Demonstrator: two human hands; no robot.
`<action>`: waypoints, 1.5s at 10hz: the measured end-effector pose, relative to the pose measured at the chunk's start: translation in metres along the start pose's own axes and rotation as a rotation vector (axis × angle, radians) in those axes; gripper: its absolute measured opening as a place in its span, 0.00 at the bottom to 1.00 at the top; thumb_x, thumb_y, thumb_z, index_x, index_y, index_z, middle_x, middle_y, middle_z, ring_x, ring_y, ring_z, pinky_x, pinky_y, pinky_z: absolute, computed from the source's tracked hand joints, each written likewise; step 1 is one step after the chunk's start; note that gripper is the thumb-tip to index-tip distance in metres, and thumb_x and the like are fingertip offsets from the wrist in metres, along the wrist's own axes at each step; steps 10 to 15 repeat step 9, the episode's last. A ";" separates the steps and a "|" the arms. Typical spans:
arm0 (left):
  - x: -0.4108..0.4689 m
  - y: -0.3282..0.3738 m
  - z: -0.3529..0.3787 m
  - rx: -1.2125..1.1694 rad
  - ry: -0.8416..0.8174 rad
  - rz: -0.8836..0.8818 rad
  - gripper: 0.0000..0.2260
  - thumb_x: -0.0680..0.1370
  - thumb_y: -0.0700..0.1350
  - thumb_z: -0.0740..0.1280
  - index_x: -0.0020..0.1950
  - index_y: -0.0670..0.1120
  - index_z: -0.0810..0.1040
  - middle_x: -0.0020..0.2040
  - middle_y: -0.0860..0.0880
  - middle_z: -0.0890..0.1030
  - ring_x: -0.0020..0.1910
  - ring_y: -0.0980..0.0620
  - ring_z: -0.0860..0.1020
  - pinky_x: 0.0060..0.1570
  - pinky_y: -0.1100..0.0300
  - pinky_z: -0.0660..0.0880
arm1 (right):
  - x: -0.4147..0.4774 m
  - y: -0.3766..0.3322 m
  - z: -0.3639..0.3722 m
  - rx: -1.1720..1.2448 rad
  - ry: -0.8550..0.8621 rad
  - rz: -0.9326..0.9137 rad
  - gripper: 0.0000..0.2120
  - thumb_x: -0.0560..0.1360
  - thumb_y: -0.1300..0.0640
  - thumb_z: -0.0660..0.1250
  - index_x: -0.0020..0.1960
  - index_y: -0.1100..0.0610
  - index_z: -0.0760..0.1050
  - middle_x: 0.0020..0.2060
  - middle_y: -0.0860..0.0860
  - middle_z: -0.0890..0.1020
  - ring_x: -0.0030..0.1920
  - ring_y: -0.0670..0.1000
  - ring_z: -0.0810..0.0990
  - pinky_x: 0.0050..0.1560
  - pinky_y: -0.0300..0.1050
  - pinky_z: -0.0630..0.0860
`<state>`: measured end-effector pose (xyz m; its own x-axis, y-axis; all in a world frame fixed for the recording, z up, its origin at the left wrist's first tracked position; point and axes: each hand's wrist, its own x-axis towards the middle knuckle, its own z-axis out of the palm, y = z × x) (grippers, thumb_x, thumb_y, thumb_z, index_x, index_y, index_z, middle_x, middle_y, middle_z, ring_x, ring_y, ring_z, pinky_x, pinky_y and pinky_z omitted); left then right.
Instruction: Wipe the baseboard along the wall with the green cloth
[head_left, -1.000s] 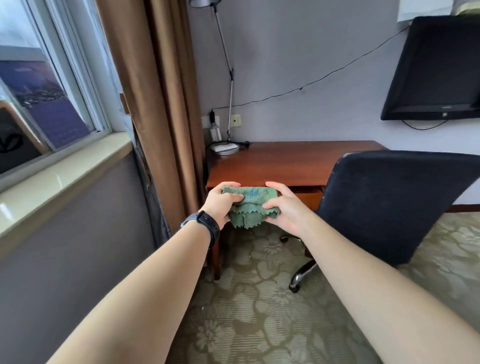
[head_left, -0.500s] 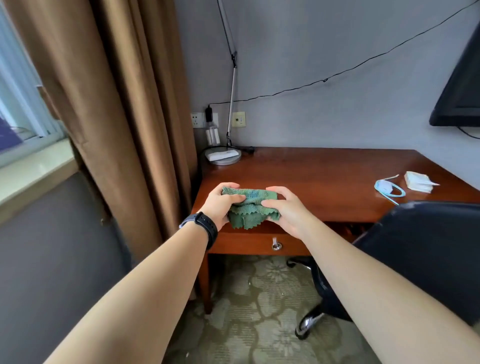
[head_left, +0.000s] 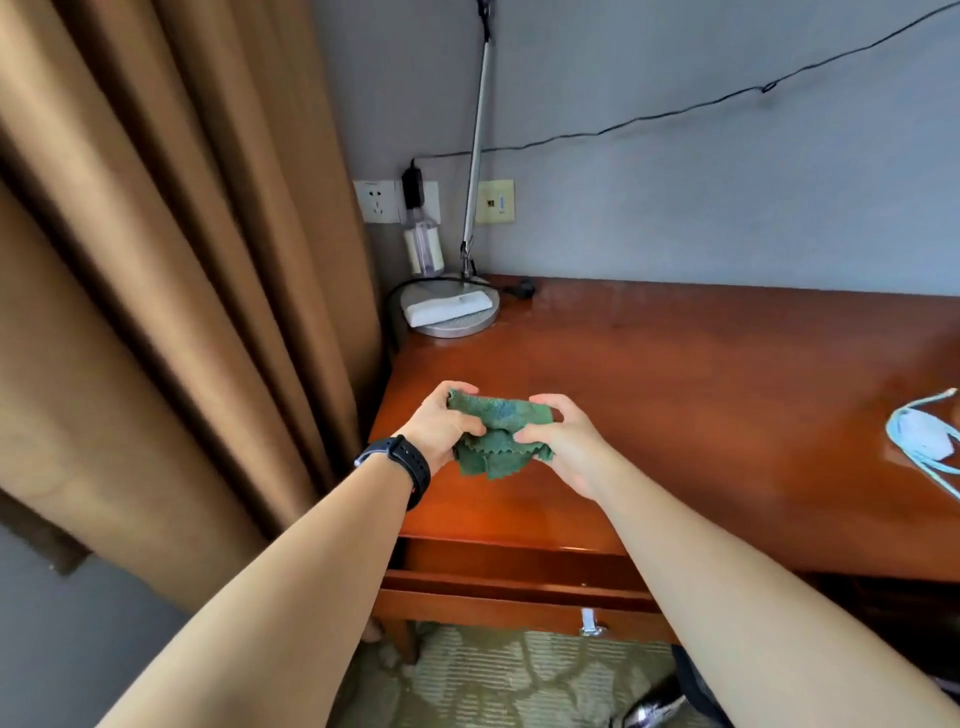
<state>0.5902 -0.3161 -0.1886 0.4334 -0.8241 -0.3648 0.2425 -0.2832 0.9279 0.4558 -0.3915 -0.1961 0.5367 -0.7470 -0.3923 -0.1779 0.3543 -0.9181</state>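
A folded green cloth (head_left: 493, 441) with zigzag edges is held up in front of me over the near left part of a wooden desk (head_left: 701, 395). My left hand (head_left: 441, 428), with a black watch on its wrist, grips the cloth's left side. My right hand (head_left: 563, 441) pinches its right side. No baseboard shows in this view; the desk and the brown curtain (head_left: 171, 291) hide the foot of the wall.
A lamp base (head_left: 449, 312) with a white remote on it stands at the desk's back left, below wall sockets and a small bottle (head_left: 423, 247). A blue face mask (head_left: 922, 441) lies at the right. A drawer handle (head_left: 589, 623), patterned carpet (head_left: 493, 675) and a chair leg are below.
I have moved closer to the desk and look down on it more. The window and the chair back have left the view. Both hands still hold the cloth the same way.
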 end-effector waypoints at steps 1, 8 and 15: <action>0.026 -0.021 -0.004 0.046 0.066 -0.005 0.20 0.71 0.22 0.60 0.45 0.48 0.71 0.42 0.42 0.75 0.38 0.44 0.75 0.44 0.47 0.76 | 0.026 0.016 -0.004 -0.126 -0.014 0.023 0.25 0.69 0.70 0.70 0.61 0.53 0.68 0.56 0.57 0.75 0.55 0.57 0.76 0.58 0.53 0.75; 0.045 -0.059 -0.006 0.968 0.327 -0.131 0.23 0.74 0.40 0.67 0.67 0.52 0.66 0.61 0.42 0.65 0.58 0.42 0.66 0.50 0.55 0.70 | 0.053 0.059 0.008 -1.064 0.223 -0.130 0.16 0.77 0.49 0.61 0.64 0.50 0.67 0.54 0.57 0.71 0.48 0.59 0.77 0.41 0.45 0.70; 0.039 -0.051 -0.007 0.912 0.403 -0.099 0.20 0.75 0.43 0.68 0.66 0.50 0.68 0.61 0.42 0.67 0.59 0.42 0.67 0.53 0.54 0.73 | 0.053 0.051 0.002 -0.972 0.248 -0.110 0.15 0.77 0.50 0.60 0.63 0.50 0.68 0.55 0.57 0.72 0.48 0.60 0.77 0.42 0.45 0.70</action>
